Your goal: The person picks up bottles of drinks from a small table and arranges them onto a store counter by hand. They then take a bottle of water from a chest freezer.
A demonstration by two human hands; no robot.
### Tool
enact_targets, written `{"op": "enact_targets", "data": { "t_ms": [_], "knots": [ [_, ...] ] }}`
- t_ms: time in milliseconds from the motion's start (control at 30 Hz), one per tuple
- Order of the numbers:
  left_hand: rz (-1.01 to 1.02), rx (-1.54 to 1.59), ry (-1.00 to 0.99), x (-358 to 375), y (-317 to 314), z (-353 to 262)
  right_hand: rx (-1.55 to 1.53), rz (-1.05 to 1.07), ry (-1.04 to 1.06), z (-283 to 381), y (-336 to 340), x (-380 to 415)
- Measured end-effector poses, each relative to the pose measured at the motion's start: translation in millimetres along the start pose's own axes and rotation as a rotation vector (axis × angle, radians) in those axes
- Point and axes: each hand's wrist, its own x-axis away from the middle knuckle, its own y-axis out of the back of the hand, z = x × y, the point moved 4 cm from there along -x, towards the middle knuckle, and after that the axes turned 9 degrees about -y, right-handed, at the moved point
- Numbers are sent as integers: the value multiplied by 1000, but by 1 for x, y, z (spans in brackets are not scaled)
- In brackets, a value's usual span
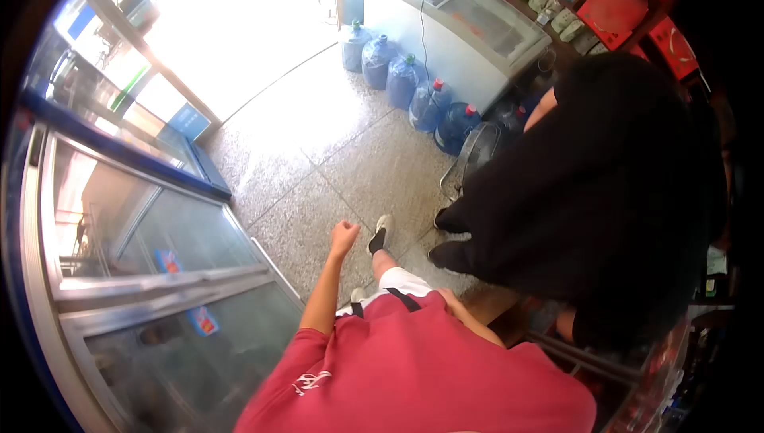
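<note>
Held out in front of my body over the floor, my left hand (344, 238) is closed in a loose fist, and I see nothing in it. My right hand (450, 299) is down at my waist beside my white shorts (404, 279). Its fingers are mostly hidden by the red shirt (430, 365) I wear, so their state does not show. A black strap (403, 299) hangs at the hem of the shirt. One foot in a pale shoe (384, 226) is ahead of the other on the stone floor (318, 194).
Close on my right stands a person in black (589, 202). Several large water bottles (403, 81) line a chest freezer (469, 15) ahead. Glass sliding doors (167, 250) run along my left. Shelves with red crates (617, 7) are at the far right. A bright doorway opens ahead.
</note>
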Motion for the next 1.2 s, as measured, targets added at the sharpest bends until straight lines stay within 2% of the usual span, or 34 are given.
{"op": "enact_targets", "data": {
  "t_ms": [67, 100, 133, 167, 200, 233, 300, 400, 433, 533, 600, 667, 767, 867, 933, 1000, 1067, 1133, 1200],
  "knots": [
    [138, -167, 2, -21, 8, -11, 42, -131, 137, 36, -4, -83],
    [249, -334, 93, -39, 4, 20, 38, -197, 207, 59, -11, -114],
    [205, -387, 148, -41, 16, 40, -26, -206, 116, 95, -14, -127],
    [174, -360, 274, -46, 31, 64, -125, -173, 113, 133, -18, -142],
    [212, -368, 514, -63, 38, 122, -214, -142, 104, 166, -16, -149],
    [231, -249, 686, -58, 68, 77, -222, -142, 146, 199, -14, -151],
    [135, -278, 812, -98, 88, 109, -212, -150, 218, 263, 2, -143],
    [13, 28, 696, -152, 100, 89, -287, -60, 20, 313, 28, -144],
    [31, -4, 694, -169, 99, 81, -236, -32, -64, 305, 30, -164],
    [110, -66, 704, -237, 89, 52, -215, -19, -46, 307, 46, -240],
    [191, -49, 700, -289, 75, 43, -103, -54, -149, 344, 72, -238],
    [377, -69, 558, -369, 62, 61, -302, -145, -293, 362, 79, -249],
    [432, -65, 541, -466, 44, 5, -512, -20, -546, 443, 111, -219],
    [462, -60, 528, -565, 13, -63, -375, -39, -408, 505, 160, -254],
    [584, -215, 380, -636, -7, -81, -319, -198, -207, 546, 201, -284],
    [598, -88, 372, -684, -26, -117, -456, -251, -95, 596, 246, -302],
    [593, 90, 392, -716, -47, -149, -532, -207, -55, 648, 294, -309],
    [589, 145, 344, -731, -65, -177, -469, -279, 58, 686, 350, -335],
    [550, 203, 310, -724, -75, -199, -390, -450, 229, 720, 419, -375]
  ]
}}
